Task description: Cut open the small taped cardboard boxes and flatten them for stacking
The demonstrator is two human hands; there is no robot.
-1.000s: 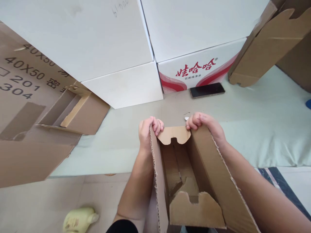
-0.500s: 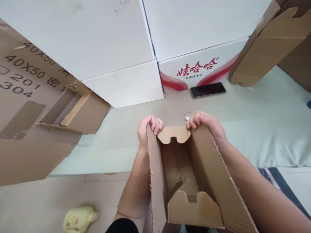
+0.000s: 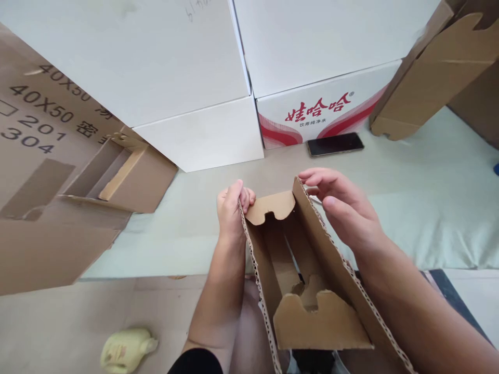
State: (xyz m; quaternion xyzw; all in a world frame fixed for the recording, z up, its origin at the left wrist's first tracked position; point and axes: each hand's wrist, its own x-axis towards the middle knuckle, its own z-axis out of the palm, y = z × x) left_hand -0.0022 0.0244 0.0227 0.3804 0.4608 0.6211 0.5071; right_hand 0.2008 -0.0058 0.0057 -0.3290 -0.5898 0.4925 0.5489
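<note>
A long brown cardboard box (image 3: 331, 322) stands in front of me, its top open. Notched flaps show at its near and far ends, and a light slit runs along its bottom. My left hand (image 3: 234, 205) is closed around the far left corner, thumb outside and fingers curled over the edge. Beside the right wall, my right hand (image 3: 345, 208) is open, with fingers stretched and thumb apart. Its fingertips are at the top of the far right corner; whether they touch the cardboard I cannot tell.
White cartons (image 3: 218, 135) are stacked behind, one with red print. A phone (image 3: 335, 144) lies before them on the pale green cloth (image 3: 187, 228). Brown cardboard boxes stand at the left (image 3: 136, 182) and right (image 3: 421, 88). A yellow bottle (image 3: 127, 350) is on the floor.
My right hand has let go of the box's right flap and opened. Both long side flaps, folded outward before, now stand more upright. My left hand keeps its grip on the far left corner.
</note>
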